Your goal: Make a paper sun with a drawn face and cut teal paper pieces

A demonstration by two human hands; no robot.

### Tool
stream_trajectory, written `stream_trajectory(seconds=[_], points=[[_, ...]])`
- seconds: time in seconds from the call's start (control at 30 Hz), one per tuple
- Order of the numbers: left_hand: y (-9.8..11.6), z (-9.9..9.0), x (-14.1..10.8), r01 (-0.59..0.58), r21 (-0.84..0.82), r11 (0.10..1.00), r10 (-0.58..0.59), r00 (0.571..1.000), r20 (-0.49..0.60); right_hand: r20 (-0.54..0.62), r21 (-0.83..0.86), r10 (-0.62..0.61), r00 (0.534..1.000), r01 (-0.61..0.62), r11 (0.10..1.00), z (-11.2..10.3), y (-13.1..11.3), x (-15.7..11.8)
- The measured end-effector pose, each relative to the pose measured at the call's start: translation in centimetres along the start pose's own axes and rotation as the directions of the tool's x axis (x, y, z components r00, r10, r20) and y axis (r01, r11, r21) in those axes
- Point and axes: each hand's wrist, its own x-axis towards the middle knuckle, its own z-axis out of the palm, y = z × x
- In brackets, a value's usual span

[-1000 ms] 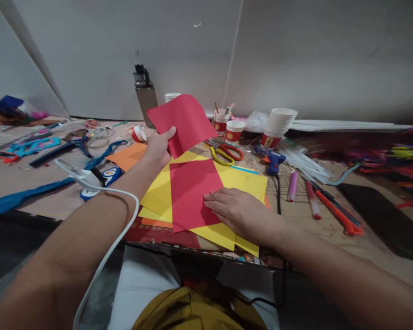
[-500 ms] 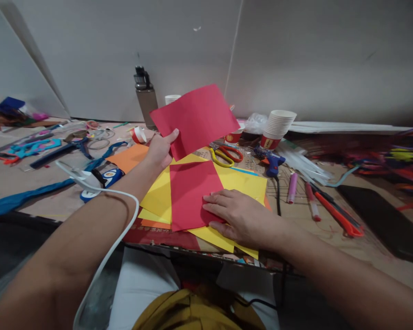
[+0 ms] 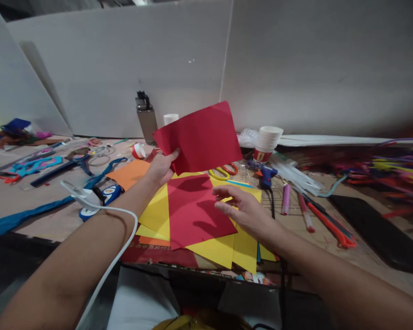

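My left hand (image 3: 163, 166) pinches the left lower corner of a red paper sheet (image 3: 204, 137), thumb on its front, and keeps it raised above the table. Below it, a second red sheet (image 3: 189, 215) lies on several yellow sheets (image 3: 248, 250). My right hand (image 3: 236, 204) hovers just above the right side of that lower red sheet, fingers apart and holding nothing, its shadow falling on the paper. Orange paper (image 3: 129, 174) lies by my left wrist.
Behind the sheets are yellow-handled scissors (image 3: 219, 173), a blue glue gun (image 3: 267, 176) and stacked paper cups (image 3: 269, 142). A bottle (image 3: 146, 121) stands at the back. Rightward lie a marker (image 3: 286, 199), a red-orange tool (image 3: 332, 224) and a black phone-like slab (image 3: 378, 229). A white cable crosses my left forearm.
My right hand has lifted off the lower red sheet, and its fingers have spread. The raised red sheet has tilted a little in my left hand. The camera view has shifted slightly.
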Motion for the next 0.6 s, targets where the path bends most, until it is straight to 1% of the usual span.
stream_trajectory(seconds=[0.03, 0.07, 0.1, 0.13, 0.2, 0.23, 0.3, 0.37, 0.43, 0.6], points=[[-0.1, 0.0, -0.1, 0.002, 0.006, 1.000, -0.002, 1.000, 0.003, -0.027, 0.118, 0.073, 0.997, -0.070, 0.991, -0.2, 0.4, 0.4], [-0.2, 0.1, -0.3, 0.017, 0.011, 1.000, -0.017, 1.000, 0.017, -0.028, 0.217, 0.133, 0.991, -0.124, 0.968, -0.4, 0.8, 0.7], [-0.3, 0.1, -0.4, 0.035, 0.017, 0.999, -0.035, 0.999, 0.031, -0.019, 0.304, 0.167, 0.986, -0.153, 0.940, -0.6, 1.0, 1.0], [-0.4, 0.2, -0.6, 0.037, 0.014, 0.999, -0.038, 0.999, 0.030, 0.002, 0.382, 0.171, 0.985, -0.159, 0.911, -0.7, 1.1, 1.3], [-0.5, 0.4, -0.9, 0.083, -0.002, 0.997, -0.083, 0.995, 0.063, 0.019, 0.516, 0.145, 0.989, -0.134, 0.846, -0.9, 1.0, 1.5], [-0.5, 0.6, -1.1, 0.112, -0.005, 0.994, -0.111, 0.991, 0.070, 0.006, 0.578, 0.139, 0.990, -0.117, 0.808, -1.0, 0.8, 1.5], [-0.5, 0.8, -1.5, 0.144, -0.006, 0.990, -0.142, 0.985, 0.097, -0.074, 0.675, 0.175, 0.982, -0.080, 0.733, -1.1, 0.5, 1.4], [-0.6, 0.9, -1.8, 0.165, 0.004, 0.986, -0.164, 0.981, 0.106, -0.162, 0.727, 0.234, 0.958, -0.045, 0.686, -1.3, 0.3, 1.3], [-0.7, 0.9, -2.0, 0.177, 0.017, 0.984, -0.178, 0.979, 0.096, -0.204, 0.747, 0.250, 0.947, -0.014, 0.664, -1.6, 0.3, 1.3], [-0.9, 0.7, -2.0, 0.234, 0.025, 0.972, -0.235, 0.968, 0.091, -0.169, 0.774, 0.217, 0.961, -0.006, 0.633, -2.1, 0.3, 1.7]])
